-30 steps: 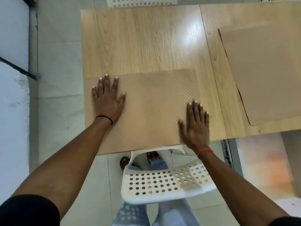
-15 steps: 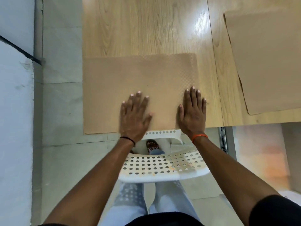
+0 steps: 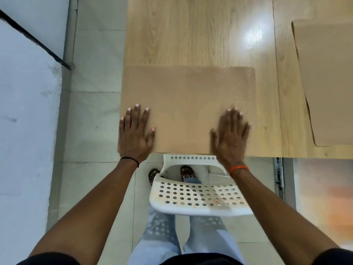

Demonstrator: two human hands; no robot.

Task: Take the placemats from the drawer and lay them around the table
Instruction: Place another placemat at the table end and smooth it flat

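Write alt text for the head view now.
Both hands, left hand and right hand, press flat on a tan placemat at the wooden table edge; a second placemat lies right, a white chair below.

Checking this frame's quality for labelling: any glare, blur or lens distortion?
Head view: a bright glare patch on the table; the right hand is motion-blurred, the left hand sharp; wide-angle bending tilts the far placemat.

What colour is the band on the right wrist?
Orange band, seen in the head view.
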